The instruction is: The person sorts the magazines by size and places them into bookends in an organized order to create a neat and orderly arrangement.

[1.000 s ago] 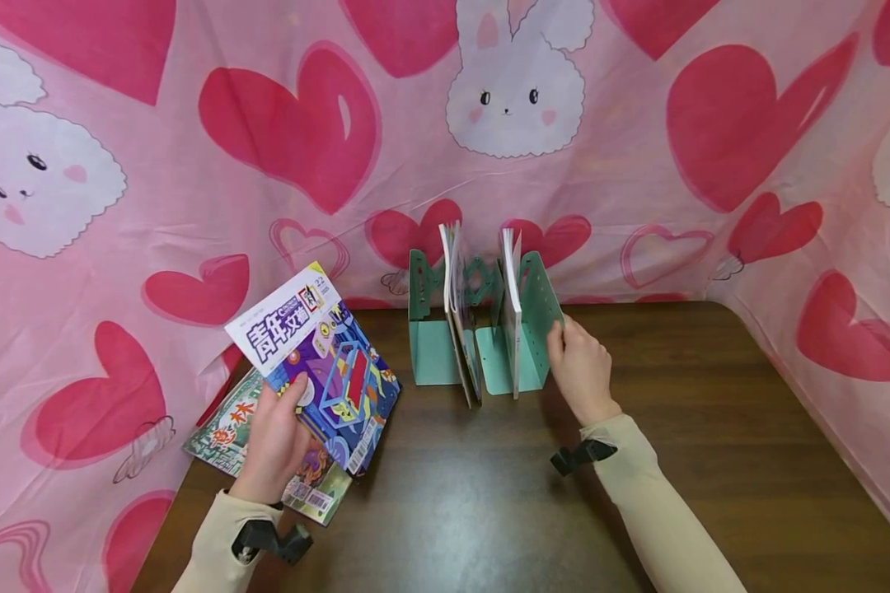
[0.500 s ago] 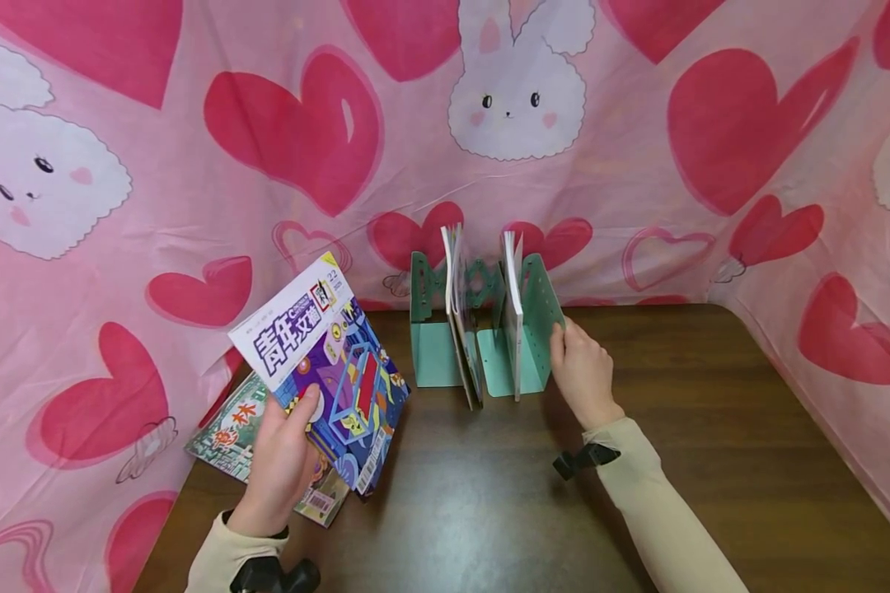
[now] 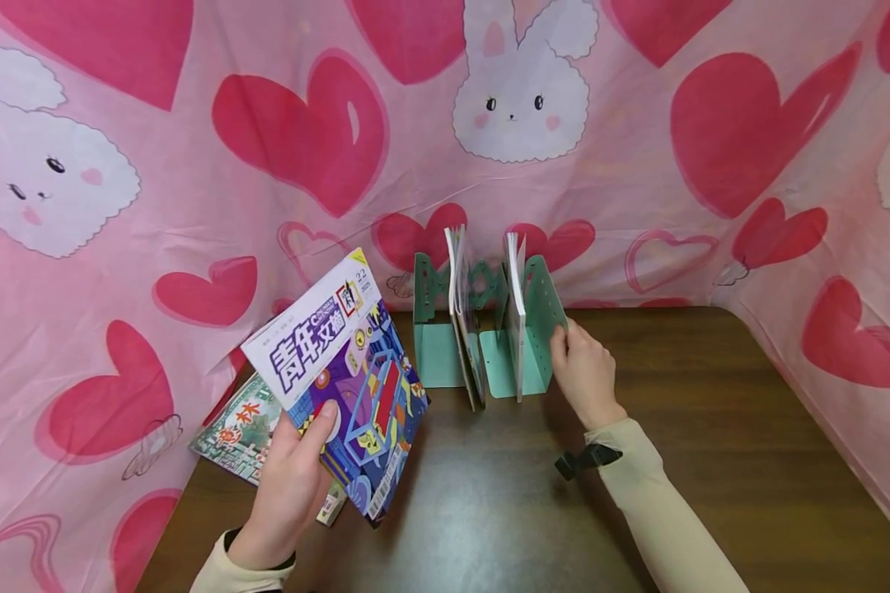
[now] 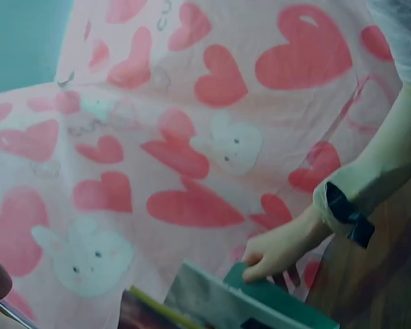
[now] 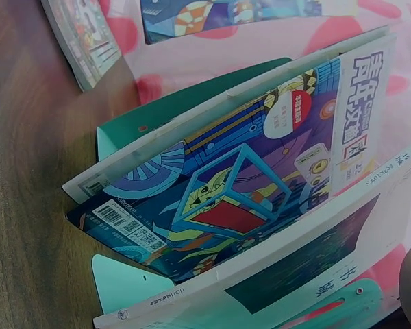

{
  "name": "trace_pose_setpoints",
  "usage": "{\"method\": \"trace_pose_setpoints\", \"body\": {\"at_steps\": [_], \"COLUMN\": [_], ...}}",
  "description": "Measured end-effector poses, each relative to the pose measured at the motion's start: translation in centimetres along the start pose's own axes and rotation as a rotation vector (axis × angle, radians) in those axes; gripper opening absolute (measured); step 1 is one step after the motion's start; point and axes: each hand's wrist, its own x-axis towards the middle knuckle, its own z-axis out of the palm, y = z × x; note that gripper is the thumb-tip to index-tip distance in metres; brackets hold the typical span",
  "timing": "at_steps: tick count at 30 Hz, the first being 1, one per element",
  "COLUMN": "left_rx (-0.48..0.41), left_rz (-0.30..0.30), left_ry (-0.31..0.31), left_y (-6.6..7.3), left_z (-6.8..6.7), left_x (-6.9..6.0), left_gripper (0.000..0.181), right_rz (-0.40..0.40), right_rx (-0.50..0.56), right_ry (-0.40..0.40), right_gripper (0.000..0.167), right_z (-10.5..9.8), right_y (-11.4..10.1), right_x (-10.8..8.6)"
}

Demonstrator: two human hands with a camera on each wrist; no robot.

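My left hand (image 3: 289, 486) grips a magazine (image 3: 348, 379) with a white and purple-blue cover, thumb on its front. The magazine is raised and tilted, left of a green expandable book rack (image 3: 437, 346). With its fingers bent over the edge, my right hand (image 3: 586, 371) holds the rack's right end plate (image 3: 541, 305). Magazines (image 3: 461, 321) stand in the rack's left part; a white-covered magazine (image 5: 274, 267) stands in its right part. In the right wrist view, a rack magazine (image 5: 226, 185) shows the same cover design as the one in my left hand.
More magazines (image 3: 237, 428) lie on the brown wooden table (image 3: 682, 428) at the left, partly hidden by my left hand and the raised magazine. A pink cloth (image 3: 415, 148) with hearts and rabbits hangs behind the table and along its sides.
My left hand has moved right and nearer to me with the magazine, covering more of the magazines lying on the table. The right hand has stayed on the rack's end plate.
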Motion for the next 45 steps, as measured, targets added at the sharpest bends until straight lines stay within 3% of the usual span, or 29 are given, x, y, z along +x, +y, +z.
{"method": "trace_pose_setpoints", "body": {"at_steps": [6,14,25,35,45], "left_rx": [-0.008,0.049,0.161,0.128,0.087], "left_rz": [0.041,0.034,0.13,0.18,0.252], "left_ry": [-0.055,-0.081,-0.178,-0.28,-0.362], "left_y": [0.0,0.3,0.6,0.1,-1.2], "left_z": [1.0,2.8,5.0,6.3,8.0], "left_x": [-0.8,-1.9,-2.6,-2.9,-2.3], "left_gripper": [0.047,0.049,0.055,0.056,0.06], "right_rz": [-0.002,0.003,-0.009,-0.011,-0.01], "right_rx": [0.001,0.001,-0.01,-0.014,-0.011], "right_ry": [0.009,0.01,0.046,0.057,0.054], "right_gripper": [0.027,0.027,0.027,0.028,0.029], "right_z": [0.1,0.1,0.1,0.2,0.3], "right_y": [0.2,0.3,0.2,0.1,0.1], "right_x": [0.0,-0.1,0.0,0.1,-0.1]}}
